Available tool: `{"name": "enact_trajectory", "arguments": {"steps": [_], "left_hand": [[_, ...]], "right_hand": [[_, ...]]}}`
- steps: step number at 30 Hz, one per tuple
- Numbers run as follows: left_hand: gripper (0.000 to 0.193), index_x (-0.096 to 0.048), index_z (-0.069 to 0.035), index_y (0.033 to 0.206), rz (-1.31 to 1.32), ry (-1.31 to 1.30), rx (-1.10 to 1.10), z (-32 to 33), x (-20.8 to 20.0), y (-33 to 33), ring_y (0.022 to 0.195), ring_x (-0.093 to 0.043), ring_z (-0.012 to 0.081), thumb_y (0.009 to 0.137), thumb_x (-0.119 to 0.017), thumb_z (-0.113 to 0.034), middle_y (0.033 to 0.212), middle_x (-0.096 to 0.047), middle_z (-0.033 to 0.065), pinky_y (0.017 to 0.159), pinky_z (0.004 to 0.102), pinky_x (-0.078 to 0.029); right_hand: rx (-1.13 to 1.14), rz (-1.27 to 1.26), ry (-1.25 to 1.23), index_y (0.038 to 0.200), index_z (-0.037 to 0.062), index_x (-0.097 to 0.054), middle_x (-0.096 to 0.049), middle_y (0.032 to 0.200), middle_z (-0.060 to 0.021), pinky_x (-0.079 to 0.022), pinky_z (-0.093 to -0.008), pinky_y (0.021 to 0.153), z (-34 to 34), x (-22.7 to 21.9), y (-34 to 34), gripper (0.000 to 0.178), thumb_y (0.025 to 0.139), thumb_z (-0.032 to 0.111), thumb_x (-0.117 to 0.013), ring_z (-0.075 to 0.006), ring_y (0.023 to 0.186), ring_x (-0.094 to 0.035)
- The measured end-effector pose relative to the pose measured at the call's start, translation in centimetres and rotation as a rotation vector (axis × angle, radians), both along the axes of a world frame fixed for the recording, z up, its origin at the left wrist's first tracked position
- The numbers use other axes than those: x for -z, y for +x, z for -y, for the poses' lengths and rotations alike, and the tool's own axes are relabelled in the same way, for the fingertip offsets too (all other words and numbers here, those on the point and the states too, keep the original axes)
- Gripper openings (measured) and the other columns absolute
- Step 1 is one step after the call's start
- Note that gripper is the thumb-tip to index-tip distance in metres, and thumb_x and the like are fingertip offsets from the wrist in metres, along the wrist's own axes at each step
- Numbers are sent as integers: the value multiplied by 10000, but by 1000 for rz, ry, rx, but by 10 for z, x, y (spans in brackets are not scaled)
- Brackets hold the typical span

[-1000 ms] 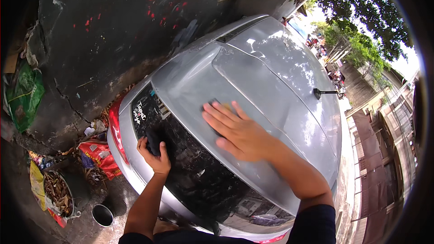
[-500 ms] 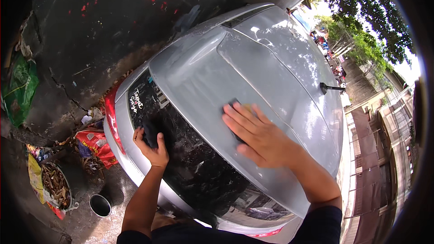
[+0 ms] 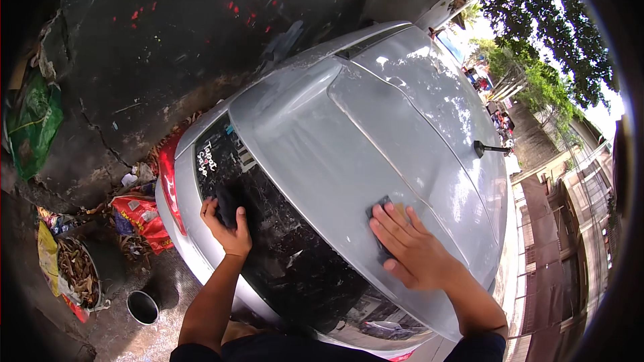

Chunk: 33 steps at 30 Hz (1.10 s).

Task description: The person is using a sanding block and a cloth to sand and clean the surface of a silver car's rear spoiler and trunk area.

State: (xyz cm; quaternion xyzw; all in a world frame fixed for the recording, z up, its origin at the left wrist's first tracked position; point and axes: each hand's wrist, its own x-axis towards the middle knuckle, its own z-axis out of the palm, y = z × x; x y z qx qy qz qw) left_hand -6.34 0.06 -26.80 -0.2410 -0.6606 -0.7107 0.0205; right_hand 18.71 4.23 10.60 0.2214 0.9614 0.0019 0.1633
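My right hand (image 3: 416,247) lies flat over a dark grey pad (image 3: 380,218), pressing it against the silver car's (image 3: 302,114) rear roof edge. The pad's far and left edges show past the fingers; my palm hides the rest, and its exact kind cannot be made out. My left hand (image 3: 228,230) rests at the dark rear window (image 3: 295,255), thumb and fingers apart. A black patch between them could be a reflection in the glass or a thing; I cannot tell which. The grey paint around the pad looks dull and hazy.
A short black antenna (image 3: 491,149) stands on the roof. On the left are a dark wall (image 3: 168,40), a red tail light (image 3: 169,181), a red bag (image 3: 142,218), a container of dry leaves (image 3: 79,271), a round dark pail (image 3: 143,307) and a green bag (image 3: 33,124).
My right hand has slid the pad right and toward me over the roof edge. My left hand stays at almost the same place on the window. The view has shifted slightly.
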Motion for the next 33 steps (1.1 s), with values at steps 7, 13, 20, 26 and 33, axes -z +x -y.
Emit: {"name": "enact_trajectory", "arguments": {"steps": [7,13,20,26,33], "left_hand": [[610,-498,24,1411,23,33,15,-9,0,1,1371,-486,408,949,-790,-245,1427,-492,252,1195,479,-357],[605,-498,60,1418,-29,20,-28,-11,8,-6,1362,-500,401,984,-763,-267,1417,-520,251,1205,489,-343],[650,-465,72,1436,10,5,3,-15,15,-7,1288,-533,344,1040,-724,-373,1380,-538,220,1164,441,-387],[694,-460,102,1437,8,-24,-13,-12,19,-22,1308,-525,378,1031,-730,-393,1401,-523,251,1164,483,-403],[716,-463,107,1423,-44,-61,-38,-19,14,-16,1311,-510,418,1027,-724,-429,1400,-529,282,1180,514,-370]], "right_hand": [[-203,-183,96,1687,29,-313,-293,1761,-183,-137,-551,1326,-110,29,-114,617,1129,268,-418,-327,1643,-253],[-44,-380,65,1641,20,-397,-407,1678,-201,-232,-523,1290,-33,-8,-22,564,1134,265,-421,-334,1537,-414],[706,-1153,-128,1428,-12,-613,-660,1382,-195,-524,-295,717,31,37,82,404,1025,8,-627,-262,1031,-694],[435,-898,-102,1303,-29,-678,-619,1466,-180,-598,-347,772,54,19,110,379,925,-40,-692,-288,1102,-705],[254,-642,243,1225,-31,-708,-607,1481,-154,-567,-370,1005,63,15,104,455,771,-57,-700,-307,1189,-662]]}}
